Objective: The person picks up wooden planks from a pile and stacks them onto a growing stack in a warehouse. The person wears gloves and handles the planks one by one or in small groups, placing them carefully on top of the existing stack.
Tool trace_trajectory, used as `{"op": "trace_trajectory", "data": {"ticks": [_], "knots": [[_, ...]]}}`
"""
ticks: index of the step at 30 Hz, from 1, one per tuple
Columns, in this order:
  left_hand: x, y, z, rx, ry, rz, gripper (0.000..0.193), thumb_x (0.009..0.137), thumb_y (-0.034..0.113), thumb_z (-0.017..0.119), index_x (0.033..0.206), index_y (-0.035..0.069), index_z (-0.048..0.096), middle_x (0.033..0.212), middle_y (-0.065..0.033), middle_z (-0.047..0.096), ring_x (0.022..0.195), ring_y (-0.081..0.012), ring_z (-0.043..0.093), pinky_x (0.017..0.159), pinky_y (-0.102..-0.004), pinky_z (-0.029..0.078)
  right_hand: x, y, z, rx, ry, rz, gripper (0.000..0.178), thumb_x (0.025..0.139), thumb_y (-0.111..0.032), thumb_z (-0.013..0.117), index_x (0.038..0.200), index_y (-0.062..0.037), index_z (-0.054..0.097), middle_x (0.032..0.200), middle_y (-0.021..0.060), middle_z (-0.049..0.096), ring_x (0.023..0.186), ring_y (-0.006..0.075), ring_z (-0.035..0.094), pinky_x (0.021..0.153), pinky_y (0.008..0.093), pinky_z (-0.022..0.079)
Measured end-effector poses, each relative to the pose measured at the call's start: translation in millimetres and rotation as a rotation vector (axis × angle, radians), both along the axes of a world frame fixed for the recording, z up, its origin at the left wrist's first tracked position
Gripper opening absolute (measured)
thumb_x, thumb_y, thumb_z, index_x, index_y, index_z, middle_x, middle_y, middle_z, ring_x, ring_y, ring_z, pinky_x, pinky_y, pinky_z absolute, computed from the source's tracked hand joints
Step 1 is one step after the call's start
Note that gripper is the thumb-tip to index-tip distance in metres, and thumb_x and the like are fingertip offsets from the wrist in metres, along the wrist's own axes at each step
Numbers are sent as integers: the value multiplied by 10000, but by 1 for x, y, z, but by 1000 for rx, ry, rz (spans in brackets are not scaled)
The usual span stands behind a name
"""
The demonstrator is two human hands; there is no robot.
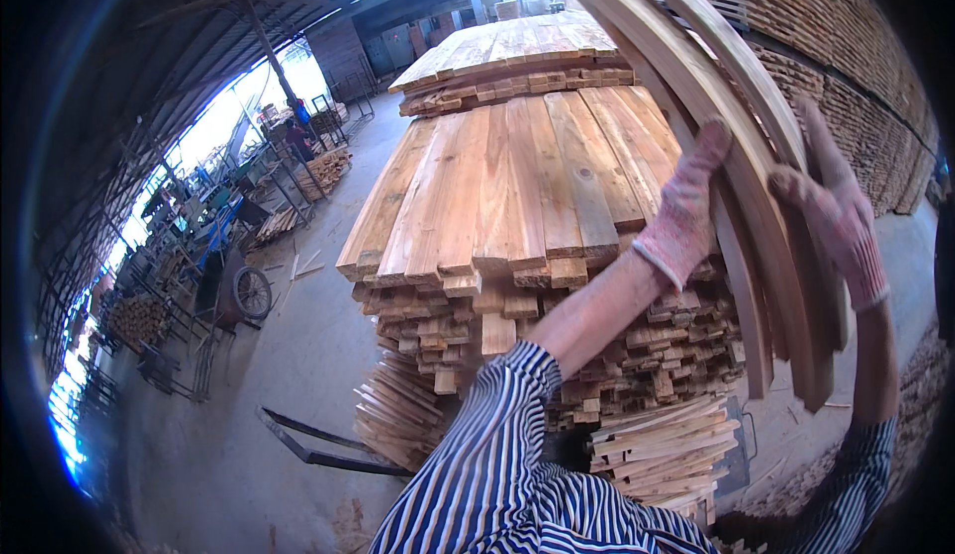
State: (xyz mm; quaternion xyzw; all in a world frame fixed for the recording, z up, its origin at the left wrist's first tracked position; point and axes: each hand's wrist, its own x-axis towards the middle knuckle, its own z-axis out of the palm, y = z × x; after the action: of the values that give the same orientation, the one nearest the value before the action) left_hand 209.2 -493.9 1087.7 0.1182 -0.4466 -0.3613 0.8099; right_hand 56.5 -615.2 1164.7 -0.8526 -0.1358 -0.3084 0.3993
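Observation:
Several long wooden planks (771, 256) are held up on edge at the right, above the near right side of a large board stack. My left hand (686, 201), in a pinkish-white knit glove, is closed on the planks' left side, its thumb up against the wood. On their other side, my right hand (841, 218), gloved alike, is closed around the outer planks. The stack's top layer of flat boards (497, 186) lies side by side to the left of the held planks. My palms and some fingers are hidden by wood.
Behind the top layer rises a higher layer of boards (517, 52). Tall piles of wood (846, 57) stand at the right. Bundled sticks (667, 450) lie below the stack's near end. Dark metal bars (328, 443) jut out at the left. A wheeled cart (234, 290) stands farther left.

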Motion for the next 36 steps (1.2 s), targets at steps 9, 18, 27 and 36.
{"op": "trace_trajectory", "data": {"ticks": [9,18,27,36], "knots": [[10,-21,37,352,-402,786,686,851,390,637,1403,31,444,1399,-165,497,1264,-266,495,1063,-362,417,27,4,58,-278,89,-241,706,823,-315,678,1456,-106,446,1204,123,645,1044,164,623,892,300,523],[93,27,25,466,-134,693,439,1018,278,475,1394,50,464,1342,-121,564,1098,-212,629,924,-354,561,79,-115,41,-48,247,-178,792,750,-241,761,1471,-151,446,1227,100,633,1056,197,603,914,342,517],[93,-29,4,701,118,517,641,879,493,674,1334,71,513,1248,-150,613,1100,-328,612,970,-484,503,109,-232,-27,-197,540,-357,804,686,-208,773,1440,-218,495,1322,127,614,1166,274,602,973,380,475],[124,-40,-23,698,154,445,609,905,482,647,1368,108,518,1300,-93,598,1153,-280,597,1020,-450,477,188,-212,-84,-294,535,-203,572,970,-438,442,1413,-78,479,1450,178,479,1356,320,432,1110,403,335]]}}
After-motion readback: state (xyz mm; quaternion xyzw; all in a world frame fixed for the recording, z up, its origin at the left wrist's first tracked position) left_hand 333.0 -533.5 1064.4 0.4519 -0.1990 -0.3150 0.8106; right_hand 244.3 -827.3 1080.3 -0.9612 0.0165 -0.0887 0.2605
